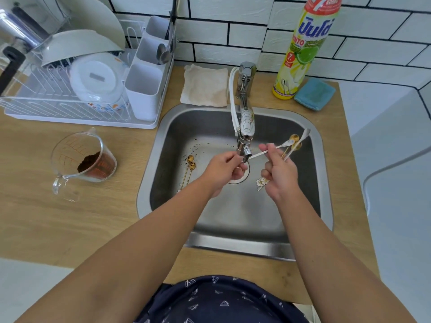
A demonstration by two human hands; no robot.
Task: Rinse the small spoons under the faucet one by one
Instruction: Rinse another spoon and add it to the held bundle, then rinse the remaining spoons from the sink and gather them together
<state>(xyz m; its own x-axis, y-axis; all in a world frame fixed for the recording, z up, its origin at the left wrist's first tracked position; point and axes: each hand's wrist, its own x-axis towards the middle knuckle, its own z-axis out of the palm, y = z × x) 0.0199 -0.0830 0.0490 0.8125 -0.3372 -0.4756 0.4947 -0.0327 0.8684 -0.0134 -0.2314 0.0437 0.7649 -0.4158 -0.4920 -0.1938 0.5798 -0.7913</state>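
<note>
Both hands are over the steel sink (pixel 310 206), just below the faucet (pixel 245 127) spout. My right hand (pixel 279 176) grips a bunch of small spoons (pixel 294 141), silver and gold bowls fanned up to the right, a flower-shaped handle end below the fingers. A silver spoon (pixel 263 153) stretches between the hands under the spout; my left hand (pixel 225 170) pinches its handle end while the right thumb and finger hold it near the bowl. Two gold spoons (pixel 190 164) lie on the sink floor at the left, with dark grounds around them. I cannot make out running water.
A glass measuring jug (pixel 82 159) with brown grounds stands on the wooden counter to the left. A white dish rack (pixel 77 89) with a cutlery holder is at the back left. Behind the sink lie a folded cloth (pixel 205 85), a dish soap bottle (pixel 303 47) and a blue sponge (pixel 314 93).
</note>
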